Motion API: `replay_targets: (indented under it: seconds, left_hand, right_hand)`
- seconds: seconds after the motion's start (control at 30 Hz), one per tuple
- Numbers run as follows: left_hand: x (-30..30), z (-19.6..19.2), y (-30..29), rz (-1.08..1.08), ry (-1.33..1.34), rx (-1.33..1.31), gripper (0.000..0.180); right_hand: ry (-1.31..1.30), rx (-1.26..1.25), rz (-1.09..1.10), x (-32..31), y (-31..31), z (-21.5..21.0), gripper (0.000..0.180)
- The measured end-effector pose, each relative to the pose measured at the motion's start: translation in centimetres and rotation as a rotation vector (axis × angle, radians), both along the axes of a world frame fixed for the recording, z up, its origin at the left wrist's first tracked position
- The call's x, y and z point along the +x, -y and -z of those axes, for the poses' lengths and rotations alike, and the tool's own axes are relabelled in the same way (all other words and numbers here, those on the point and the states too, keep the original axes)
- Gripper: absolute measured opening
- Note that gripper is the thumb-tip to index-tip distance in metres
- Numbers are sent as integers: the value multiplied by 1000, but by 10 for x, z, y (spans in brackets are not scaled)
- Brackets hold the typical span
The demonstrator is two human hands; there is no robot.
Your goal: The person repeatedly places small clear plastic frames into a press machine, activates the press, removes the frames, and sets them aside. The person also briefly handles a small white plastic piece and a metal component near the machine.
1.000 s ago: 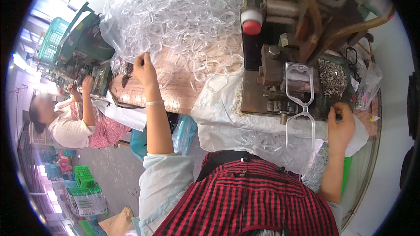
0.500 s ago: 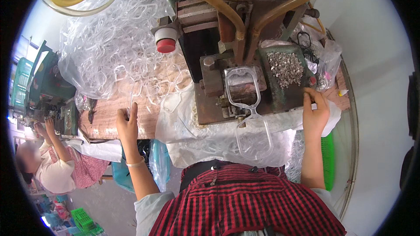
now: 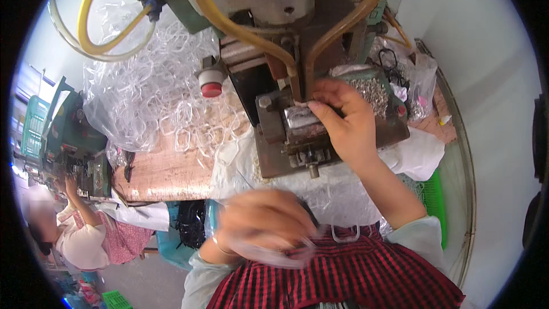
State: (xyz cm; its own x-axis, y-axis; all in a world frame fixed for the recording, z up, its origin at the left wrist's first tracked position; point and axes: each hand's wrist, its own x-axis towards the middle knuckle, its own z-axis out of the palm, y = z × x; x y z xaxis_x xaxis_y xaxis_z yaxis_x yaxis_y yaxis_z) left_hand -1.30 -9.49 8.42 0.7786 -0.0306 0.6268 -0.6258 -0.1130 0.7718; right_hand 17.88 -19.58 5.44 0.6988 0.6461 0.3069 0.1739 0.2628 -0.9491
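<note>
One clear loop (image 3: 345,233) hanging just below right forearm, over lap; big heap of loops (image 3: 143,97) lying well left of press, seemingly waiting. Right hand (image 3: 343,120) reaching into press (image 3: 297,114), fingers pinching narrow at die block (image 3: 302,119); held piece not discernible. Left hand (image 3: 264,222) blurring near chest, fingers curling, grip unreadable.
</note>
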Motion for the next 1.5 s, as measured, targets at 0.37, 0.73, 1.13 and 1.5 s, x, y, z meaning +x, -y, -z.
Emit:
replay_targets:
  seconds: [0.37, 0.73, 1.13, 1.5]
  left_hand:
    - [41, -33, -39, -895, 317, 15, 10]
    - [28, 4, -4, -807, 252, 327, 9]
    - [12, 1, -43, -931, 376, 40, 18]
    - [33, -4, -35, -705, 334, -98, 16]
  right_hand:
    - [-393, 165, -87, -15, -3, -14, 50]
    - [74, -70, 22, -18, 4, -33, 56]
    - [47, -215, 491, 59, 86, 69, 20]
    - [225, 79, 107, -12, 1, 0, 46]
